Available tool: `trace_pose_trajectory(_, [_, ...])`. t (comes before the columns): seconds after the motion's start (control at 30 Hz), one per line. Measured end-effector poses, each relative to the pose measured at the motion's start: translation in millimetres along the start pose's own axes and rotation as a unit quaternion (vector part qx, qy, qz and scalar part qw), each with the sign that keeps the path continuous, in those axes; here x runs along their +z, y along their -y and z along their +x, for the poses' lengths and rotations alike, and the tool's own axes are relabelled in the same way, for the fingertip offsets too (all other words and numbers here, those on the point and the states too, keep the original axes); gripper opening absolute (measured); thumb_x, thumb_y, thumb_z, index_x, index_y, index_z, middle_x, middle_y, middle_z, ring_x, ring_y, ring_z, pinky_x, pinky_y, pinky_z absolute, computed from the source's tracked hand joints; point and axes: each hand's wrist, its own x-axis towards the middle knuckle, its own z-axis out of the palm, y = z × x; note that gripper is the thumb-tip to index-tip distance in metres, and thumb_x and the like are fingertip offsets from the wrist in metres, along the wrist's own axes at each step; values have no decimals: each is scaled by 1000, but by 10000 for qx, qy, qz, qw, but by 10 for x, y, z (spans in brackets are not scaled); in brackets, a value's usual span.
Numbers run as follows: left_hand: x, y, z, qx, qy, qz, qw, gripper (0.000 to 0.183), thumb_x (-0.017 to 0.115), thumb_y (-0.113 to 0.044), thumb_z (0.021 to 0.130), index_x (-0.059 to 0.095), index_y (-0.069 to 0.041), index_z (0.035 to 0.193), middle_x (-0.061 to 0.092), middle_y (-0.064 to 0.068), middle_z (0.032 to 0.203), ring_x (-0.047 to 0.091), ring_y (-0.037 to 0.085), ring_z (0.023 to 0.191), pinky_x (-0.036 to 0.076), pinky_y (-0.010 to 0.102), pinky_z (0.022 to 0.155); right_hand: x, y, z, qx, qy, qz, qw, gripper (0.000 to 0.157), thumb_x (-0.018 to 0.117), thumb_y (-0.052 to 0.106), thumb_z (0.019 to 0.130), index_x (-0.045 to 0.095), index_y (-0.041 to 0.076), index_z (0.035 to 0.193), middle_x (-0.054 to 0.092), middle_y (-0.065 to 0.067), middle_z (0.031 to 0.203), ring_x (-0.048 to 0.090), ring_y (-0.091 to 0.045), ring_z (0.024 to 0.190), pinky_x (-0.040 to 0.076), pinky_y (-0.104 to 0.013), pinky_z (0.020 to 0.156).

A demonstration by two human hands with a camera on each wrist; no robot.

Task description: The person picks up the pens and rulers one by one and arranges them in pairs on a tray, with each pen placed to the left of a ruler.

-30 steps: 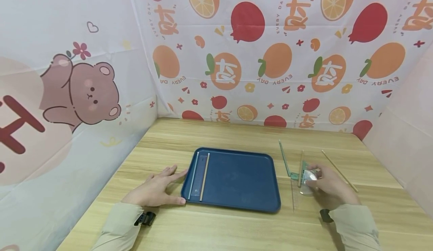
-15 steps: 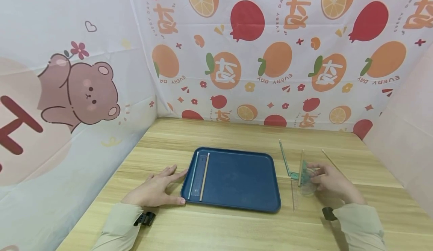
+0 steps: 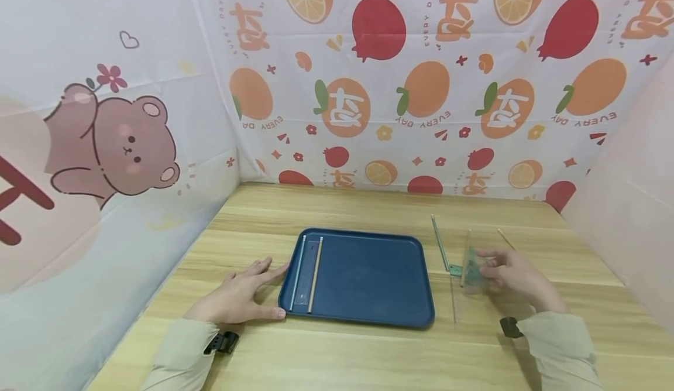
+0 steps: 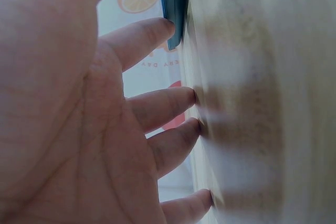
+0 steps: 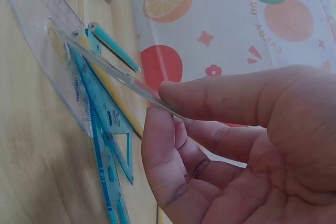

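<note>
Protractor (image 5: 121, 74), clear plastic, is tilted in the right hand (image 3: 516, 277), at three o'clock from the blue tray (image 3: 375, 280). Right grip: narrow, thumb and fingertips pinching its edge. Whether its low side is off the bench (image 3: 353, 363) cannot be told.

Just beside it, toward nine o'clock: teal set square (image 5: 124, 129), yellow pencil (image 5: 106, 81) and clear ruler (image 3: 456, 307). Green pencil (image 3: 439, 242) points toward eleven from this group; another pencil (image 3: 506, 239), partly hidden, lies beyond the right hand.

Left hand (image 3: 237, 297): grip wide, fingers spread, thumb and index at the tray's nine o'clock edge, other fingertips on the bench. Tray holds two pencils with a ruler (image 3: 307, 274) between them, all along its nine o'clock side.

Step in hand, judged: picking the protractor out of the cluster. Next move probably calls for a firm pinch and a lift steep enough not to drag set square or pencil, tray kept steady by the left.
</note>
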Motion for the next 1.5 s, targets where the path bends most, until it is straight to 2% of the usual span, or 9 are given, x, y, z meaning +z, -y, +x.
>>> trace_pose_trajectory(0.27, [-5,-10,10,36,-27,-22,10000,104,81,-71,82,44,-23,166,33,32,171,30,58,157,23,94,108,-51,62,-30,103,-150,-93,9998,55,67,11,105,48,-12,152,66,-16,114,65,-14,90,61,-27,74])
trace_pose_trajectory(0.53, [-11,-13,-12,35,-62,12,10000,104,82,-70,82,45,-22,166,34,33,170,31,59,157,24,93,108,-28,74,1,85,-172,87,9998,56,66,12,106,47,-13,152,66,-17,117,68,-17,99,65,-28,83])
trace_pose_trajectory(0.97, [-14,-9,-34,-26,-25,-24,10000,104,82,-71,82,44,-22,166,32,33,171,29,58,158,20,93,109,6,125,101,-15,-77,347,9994,56,62,9,107,43,-13,154,64,-17,113,68,-12,92,64,-26,81])
trace_pose_trajectory(1.2, [-6,-2,-21,2,-41,-29,10000,104,81,-71,82,44,-23,166,31,33,171,29,57,158,21,93,109,41,257,154,-88,0,347,9994,56,62,9,107,42,-14,155,64,-20,114,70,-19,96,66,-29,83])
trace_pose_trajectory(1.5, [-4,3,-18,23,-42,-1,10000,104,81,-72,82,44,-22,166,32,33,171,30,58,158,22,94,109,113,435,266,-128,44,418,9990,53,62,7,107,45,-12,154,59,-9,102,69,-16,91,67,-31,83])
